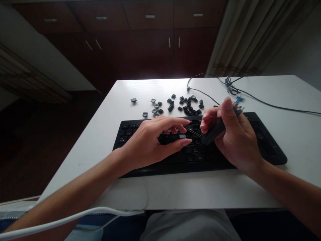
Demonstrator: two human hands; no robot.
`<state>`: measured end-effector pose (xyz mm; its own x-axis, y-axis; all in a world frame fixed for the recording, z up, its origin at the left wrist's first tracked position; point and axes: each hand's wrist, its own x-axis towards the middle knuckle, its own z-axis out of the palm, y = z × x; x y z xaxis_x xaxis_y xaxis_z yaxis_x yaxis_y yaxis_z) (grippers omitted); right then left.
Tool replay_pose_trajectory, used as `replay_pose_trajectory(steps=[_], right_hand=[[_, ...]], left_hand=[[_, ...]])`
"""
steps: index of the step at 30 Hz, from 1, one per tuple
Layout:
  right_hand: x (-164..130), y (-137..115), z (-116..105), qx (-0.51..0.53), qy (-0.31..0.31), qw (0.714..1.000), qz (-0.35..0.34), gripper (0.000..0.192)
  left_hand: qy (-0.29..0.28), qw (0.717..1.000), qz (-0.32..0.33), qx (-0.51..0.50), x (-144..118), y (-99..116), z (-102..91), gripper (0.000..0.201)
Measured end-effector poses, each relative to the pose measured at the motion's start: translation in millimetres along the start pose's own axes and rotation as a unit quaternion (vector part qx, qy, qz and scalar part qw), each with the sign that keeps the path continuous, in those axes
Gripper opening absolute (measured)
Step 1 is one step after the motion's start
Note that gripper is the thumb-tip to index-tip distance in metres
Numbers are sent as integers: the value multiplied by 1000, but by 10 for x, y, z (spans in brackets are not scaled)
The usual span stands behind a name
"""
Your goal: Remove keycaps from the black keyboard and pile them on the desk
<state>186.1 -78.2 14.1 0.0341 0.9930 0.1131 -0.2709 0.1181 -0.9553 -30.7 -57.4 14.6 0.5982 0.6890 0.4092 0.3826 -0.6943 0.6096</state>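
My right hand (237, 144) is wrapped around a black keycap puller (213, 132). Thin wire prongs stick out of its lower left end, over the keys. Blue and pale bristles show at its other end, above my palm. My left hand (155, 139) hovers over the middle of the black keyboard (150, 171), thumb and fingers apart beside the wires, with nothing visibly held. A greyish keycap (182, 136) shows between its thumb and index finger. Several key positions near the wires have no caps. Both hands hide part of the keyboard.
Behind the keyboard lie several loose black keycaps (189, 108), with one keycap (133, 100) off to the left. A coiled black cable (232, 87) crosses the back right of the white table (100, 134). A white cord (100, 210) runs along the front edge.
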Motion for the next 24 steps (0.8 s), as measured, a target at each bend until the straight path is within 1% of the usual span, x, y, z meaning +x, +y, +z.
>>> replay_pose_trajectory(steps=[3,5,9,12,15,19,24], right_hand=[[-11,-16,30,32,-45,998,20,34],[-15,-15,42,43,-61,997,22,37],[-4,-14,30,64,-65,996,18,40],[19,-33,6,95,-81,992,26,39],[48,-50,-6,108,-78,991,19,40],[89,-53,-9,98,-55,994,9,42],[131,-70,-46,73,-45,996,30,52]], left_hand=[[13,1000,-10,-20,-5,29,33,47],[18,1000,-9,-1,-4,22,35,45],[23,999,26,39,8,-27,17,26],[23,999,43,19,17,-42,8,13],[22,998,53,2,19,-22,3,10],[22,998,61,-10,18,23,-5,15],[41,997,47,-41,20,47,-23,20]])
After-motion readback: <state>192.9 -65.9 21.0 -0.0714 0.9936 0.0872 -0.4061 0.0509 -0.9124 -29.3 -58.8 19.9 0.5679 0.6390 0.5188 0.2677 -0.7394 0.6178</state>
